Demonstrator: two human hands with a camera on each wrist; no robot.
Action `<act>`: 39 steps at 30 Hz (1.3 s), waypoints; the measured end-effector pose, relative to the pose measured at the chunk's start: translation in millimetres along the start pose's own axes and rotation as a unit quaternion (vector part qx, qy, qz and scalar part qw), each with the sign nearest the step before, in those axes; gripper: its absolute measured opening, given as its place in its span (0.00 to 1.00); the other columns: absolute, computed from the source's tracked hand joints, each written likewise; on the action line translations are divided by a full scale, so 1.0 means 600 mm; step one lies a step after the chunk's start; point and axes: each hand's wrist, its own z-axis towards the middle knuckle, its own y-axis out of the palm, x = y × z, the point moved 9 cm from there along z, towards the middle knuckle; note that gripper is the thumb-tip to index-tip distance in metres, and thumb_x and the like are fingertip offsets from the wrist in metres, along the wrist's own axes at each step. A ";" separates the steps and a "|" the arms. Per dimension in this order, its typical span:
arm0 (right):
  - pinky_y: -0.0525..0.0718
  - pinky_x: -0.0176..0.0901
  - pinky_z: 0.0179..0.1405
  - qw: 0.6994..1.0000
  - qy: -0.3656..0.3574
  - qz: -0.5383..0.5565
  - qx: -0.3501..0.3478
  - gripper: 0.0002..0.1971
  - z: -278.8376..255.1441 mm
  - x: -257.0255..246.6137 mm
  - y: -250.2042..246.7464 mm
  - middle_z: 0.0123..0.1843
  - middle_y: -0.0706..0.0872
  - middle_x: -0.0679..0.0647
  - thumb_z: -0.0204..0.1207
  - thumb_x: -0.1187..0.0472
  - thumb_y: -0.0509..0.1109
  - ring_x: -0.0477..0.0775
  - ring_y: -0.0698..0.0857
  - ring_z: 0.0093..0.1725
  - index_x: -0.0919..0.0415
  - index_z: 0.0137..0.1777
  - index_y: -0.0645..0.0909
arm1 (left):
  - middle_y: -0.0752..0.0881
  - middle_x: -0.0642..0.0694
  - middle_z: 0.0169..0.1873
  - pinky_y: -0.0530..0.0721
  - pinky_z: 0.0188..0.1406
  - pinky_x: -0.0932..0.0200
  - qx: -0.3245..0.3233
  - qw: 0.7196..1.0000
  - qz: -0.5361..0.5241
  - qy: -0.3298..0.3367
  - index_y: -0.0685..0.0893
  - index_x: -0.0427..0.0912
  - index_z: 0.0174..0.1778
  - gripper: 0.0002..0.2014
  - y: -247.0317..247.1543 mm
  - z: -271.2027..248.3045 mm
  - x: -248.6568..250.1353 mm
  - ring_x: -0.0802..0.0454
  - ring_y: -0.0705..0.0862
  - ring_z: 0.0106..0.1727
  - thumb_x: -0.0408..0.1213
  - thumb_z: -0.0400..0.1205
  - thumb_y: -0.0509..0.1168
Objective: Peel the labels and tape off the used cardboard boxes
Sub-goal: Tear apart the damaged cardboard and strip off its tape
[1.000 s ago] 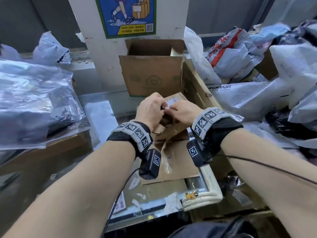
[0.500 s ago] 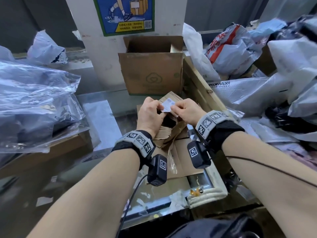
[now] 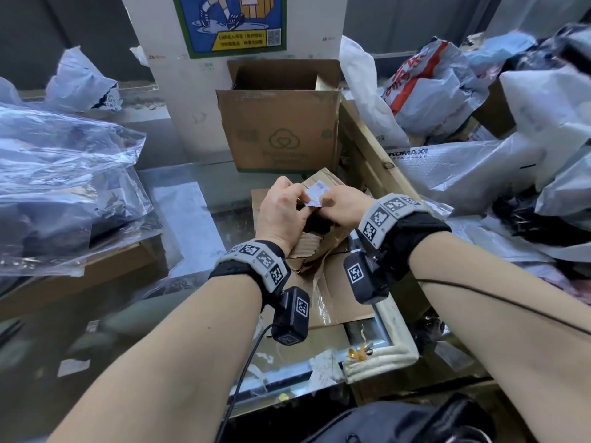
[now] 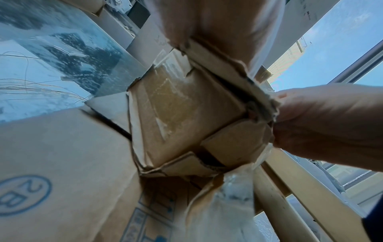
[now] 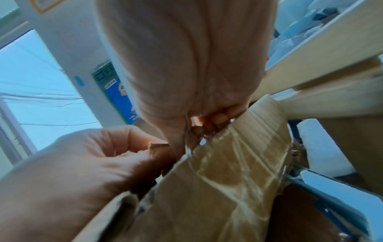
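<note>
Head view: both hands meet over a crumpled small cardboard box (image 3: 323,238), held up above the glass table (image 3: 192,212), just in front of an open upright box (image 3: 281,135) that stands against a white pillar (image 3: 166,100)

Left hand (image 3: 281,215): grip curled round the torn upper edge of the small box, thumb and fingers pinching the cardboard; the right wrist view shows the same pinch on a ragged brown edge (image 5: 157,145)

Right hand (image 3: 343,207): grip pinching a white label (image 3: 315,196), which stands up between the two hands with one corner lifted clear of the box. How much of the label adheres to the cardboard, cannot tell

Clear tape (image 4: 176,104) covers one face of the small box, wrinkled, seen in the left wrist view; more glossy tape wraps the side near the right hand (image 5: 234,172)

A flattened cardboard sheet (image 3: 339,282) lies on the table under the hands. Plastic bags (image 3: 64,187) are piled at the left, mailer bags (image 3: 463,84) at the right. Paper scraps (image 3: 73,367) lie at the near table edge
</note>
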 end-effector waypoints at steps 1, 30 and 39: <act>0.77 0.48 0.42 0.999 -0.002 0.049 -0.001 0.15 -0.004 0.004 0.000 0.30 0.78 0.51 0.78 0.60 0.64 0.55 0.79 0.38 0.56 0.28 0.74 | 0.78 0.45 0.44 0.73 0.44 0.60 0.001 1.000 -0.001 0.004 0.84 0.38 0.40 0.05 0.001 0.000 0.004 0.51 0.75 0.43 0.35 0.76 0.74; 0.70 0.32 0.26 0.896 -0.015 0.426 0.126 0.14 -0.041 0.057 -0.018 0.24 0.74 0.51 0.78 0.71 0.67 0.42 0.72 0.24 0.63 0.30 0.78 | 0.77 0.46 0.44 0.74 0.43 0.59 0.024 0.998 -0.048 -0.013 0.82 0.37 0.41 0.08 0.007 0.001 0.005 0.52 0.75 0.42 0.38 0.80 0.71; 0.75 0.30 0.31 0.915 -0.020 0.388 0.108 0.13 -0.062 0.035 -0.051 0.30 0.77 0.59 0.80 0.70 0.64 0.47 0.75 0.29 0.68 0.33 0.77 | 0.73 0.48 0.44 0.73 0.45 0.59 0.034 0.998 -0.016 -0.041 0.78 0.42 0.39 0.08 -0.004 0.006 -0.017 0.50 0.75 0.45 0.37 0.80 0.70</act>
